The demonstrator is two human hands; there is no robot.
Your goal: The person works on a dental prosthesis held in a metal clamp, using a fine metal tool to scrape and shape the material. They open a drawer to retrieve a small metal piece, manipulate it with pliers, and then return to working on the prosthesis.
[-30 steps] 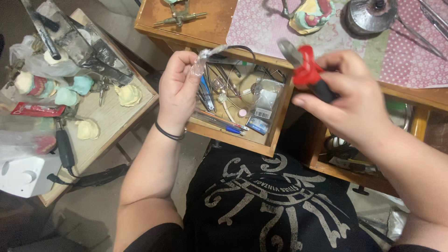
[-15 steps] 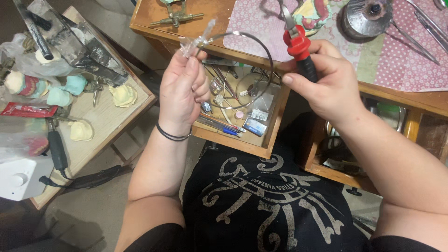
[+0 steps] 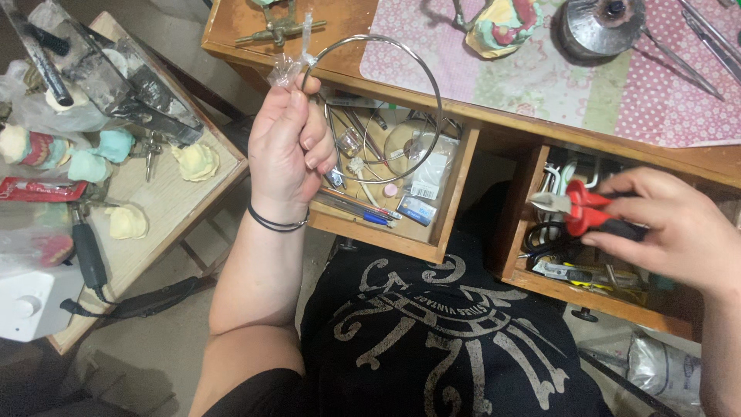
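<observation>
My left hand (image 3: 287, 147) is raised over an open wooden drawer (image 3: 448, 208) and pinches a coil of thin metal wire (image 3: 417, 66) with a scrap of clear plastic wrap (image 3: 284, 68) at its top. The loop of wire arcs out to the right above the drawer. My right hand (image 3: 679, 232) grips red-handled cutting pliers (image 3: 580, 208) low over a second open drawer (image 3: 532, 270) on the right, jaws pointing left. The two hands are well apart.
A desk (image 3: 255, 27) carries a pink dotted mat (image 3: 540, 77), a dental cast (image 3: 505, 23), a round metal pot (image 3: 602, 27) and a brass fitting (image 3: 278, 29). A side table (image 3: 166, 205) on the left holds plaster dental models and tools. The left drawer contains small tools and packets.
My right hand has dropped with the pliers from beside the wire down to the right-hand drawer. My left hand has lifted the wire coil a little higher.
</observation>
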